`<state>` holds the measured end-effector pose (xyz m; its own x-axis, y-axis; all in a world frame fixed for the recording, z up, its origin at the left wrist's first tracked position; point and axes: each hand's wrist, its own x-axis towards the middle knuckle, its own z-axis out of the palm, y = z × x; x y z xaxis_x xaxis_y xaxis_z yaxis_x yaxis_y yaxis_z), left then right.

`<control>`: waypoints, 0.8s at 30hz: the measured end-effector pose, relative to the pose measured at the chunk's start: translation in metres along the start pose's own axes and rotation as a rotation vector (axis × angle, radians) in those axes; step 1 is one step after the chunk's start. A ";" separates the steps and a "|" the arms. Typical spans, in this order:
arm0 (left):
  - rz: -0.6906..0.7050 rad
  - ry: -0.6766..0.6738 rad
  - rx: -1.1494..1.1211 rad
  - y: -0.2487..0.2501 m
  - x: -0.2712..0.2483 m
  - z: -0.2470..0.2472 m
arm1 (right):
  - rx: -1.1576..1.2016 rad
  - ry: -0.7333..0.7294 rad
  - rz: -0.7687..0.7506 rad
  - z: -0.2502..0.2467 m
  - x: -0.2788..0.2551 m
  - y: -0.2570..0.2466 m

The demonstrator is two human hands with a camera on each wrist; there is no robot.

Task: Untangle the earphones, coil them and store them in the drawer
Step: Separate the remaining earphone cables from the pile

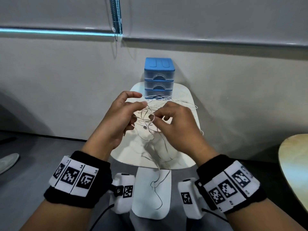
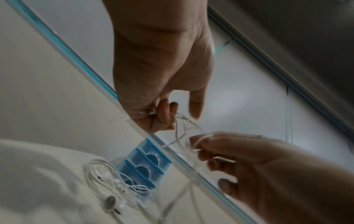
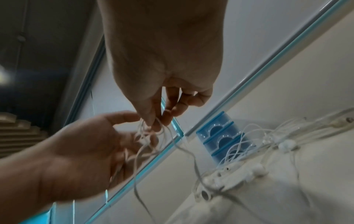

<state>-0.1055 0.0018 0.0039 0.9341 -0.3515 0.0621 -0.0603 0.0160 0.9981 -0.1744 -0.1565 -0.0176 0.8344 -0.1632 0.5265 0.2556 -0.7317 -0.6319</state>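
Note:
A tangle of white earphone cables [image 1: 150, 114] hangs between both hands above a small white table [image 1: 185, 157]; loose strands trail over its near edge [image 1: 158, 180]. My left hand [image 1: 142, 101] pinches a strand at the top of the tangle, with its fingers [image 2: 166, 112] curled round cable. The right hand [image 1: 152, 118] pinches a loop between thumb and forefinger [image 3: 153, 121]. More cable and earbuds [image 2: 107, 181] lie on the tabletop, earbuds [image 3: 239, 174] among them. A blue three-drawer unit [image 1: 159, 77] stands at the table's far edge, all drawers closed.
A wall with a window blind and its bead chain [image 1: 116, 17] rises behind the table. The rim of a second round table [image 1: 293, 164] shows at the right, and a shoe [image 1: 8, 161] rests on the grey floor at the left.

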 end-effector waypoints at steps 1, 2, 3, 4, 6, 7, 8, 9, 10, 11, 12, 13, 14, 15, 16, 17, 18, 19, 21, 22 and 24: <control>0.037 -0.045 0.078 -0.001 -0.002 -0.003 | 0.059 -0.004 0.024 -0.008 0.001 -0.002; 0.084 -0.112 0.137 0.000 -0.006 -0.005 | 0.141 -0.014 0.063 -0.018 0.003 -0.004; 0.138 -0.171 0.177 0.000 -0.008 -0.005 | 0.239 -0.034 0.110 -0.026 0.006 -0.008; 0.196 -0.214 0.199 0.000 -0.011 -0.002 | 0.323 -0.057 0.157 -0.035 0.009 -0.012; 0.300 -0.253 0.197 0.001 -0.012 0.009 | 0.465 -0.112 0.226 -0.049 0.015 -0.019; 0.332 -0.257 0.172 0.003 -0.013 0.014 | 0.569 -0.145 0.251 -0.054 0.018 -0.023; 0.339 -0.266 0.143 0.005 -0.013 0.019 | 0.707 -0.171 0.274 -0.060 0.020 -0.028; 0.329 -0.275 0.117 0.006 -0.013 0.021 | 0.871 -0.183 0.293 -0.066 0.021 -0.030; 0.306 -0.292 0.087 0.006 -0.013 0.021 | 1.036 -0.175 0.300 -0.073 0.022 -0.032; 0.283 -0.311 0.061 0.005 -0.012 0.020 | 1.176 -0.152 0.292 -0.080 0.022 -0.033; 0.269 -0.327 0.042 0.005 -0.012 0.019 | 1.283 -0.121 0.269 -0.087 0.022 -0.033; 0.264 -0.342 0.039 0.004 -0.011 0.017 | 1.365 -0.091 0.236 -0.092 0.022 -0.031; 0.256 -0.355 0.042 0.002 -0.011 0.016 | 1.428 -0.065 0.201 -0.096 0.022 -0.029; 0.246 -0.359 0.048 0.000 -0.010 0.016 | 1.484 -0.034 0.171 -0.099 0.021 -0.028; 0.237 -0.361 0.051 -0.001 -0.011 0.017 | 1.545 0.009 0.148 -0.101 0.019 -0.027; 0.229 -0.360 0.053 -0.002 -0.011 0.017 | 1.613 0.070 0.132 -0.102 0.017 -0.026; 0.217 -0.354 0.052 -0.003 -0.011 0.017 | 1.685 0.142 0.124 -0.104 0.015 -0.024; 0.205 -0.340 0.052 -0.003 -0.011 0.016 | 1.742 0.205 0.129 -0.108 0.013 -0.021; 0.192 -0.306 0.064 -0.001 -0.011 0.015 | 1.713 0.258 0.203 -0.115 0.012 -0.012; 0.192 -0.290 0.081 0.001 -0.011 0.014 | 1.594 0.250 0.282 -0.118 0.013 -0.005; 0.204 -0.276 0.129 0.006 -0.012 0.012 | 1.229 0.177 0.451 -0.120 0.015 0.005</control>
<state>-0.1218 -0.0054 0.0089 0.7690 -0.5932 0.2384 -0.2959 0.0004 0.9552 -0.2194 -0.2418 0.0548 0.9118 -0.3852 0.1423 0.3258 0.4677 -0.8216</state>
